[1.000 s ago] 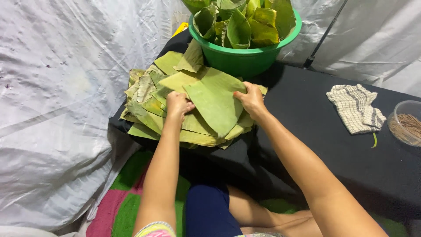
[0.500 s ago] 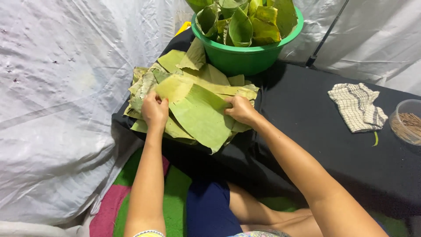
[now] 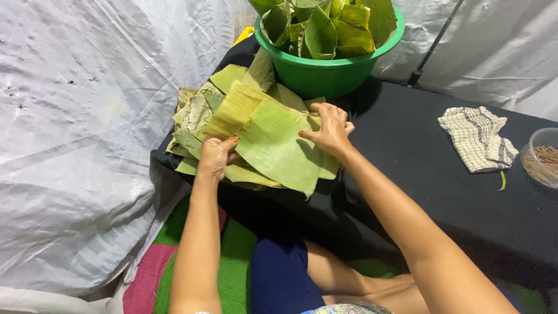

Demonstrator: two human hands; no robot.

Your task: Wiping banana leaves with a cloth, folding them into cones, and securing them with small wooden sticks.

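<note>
While your left hand (image 3: 216,156) pinches the top banana leaf piece (image 3: 276,145) at its lower-left edge, your right hand (image 3: 330,129) pins its upper-right edge; long axis runs diagonally, atop the leaf stack (image 3: 195,116), frame centre.

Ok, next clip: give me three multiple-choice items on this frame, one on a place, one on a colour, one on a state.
1. Where does the checked cloth lie?
A. on the black surface, beside the clear container
B. inside the basin
C. on the leaf stack

2. What colour is the basin?
A. blue
B. green
C. white

3. What is the state of the top leaf?
A. rolled into a tube
B. lying flat, a hand at each side
C. torn in two

Answers: 1 A, it lies at the far right on black. 2 B, its rim and wall are green. 3 B, the left hand and right hand grip its edges over the leaf stack.
</note>
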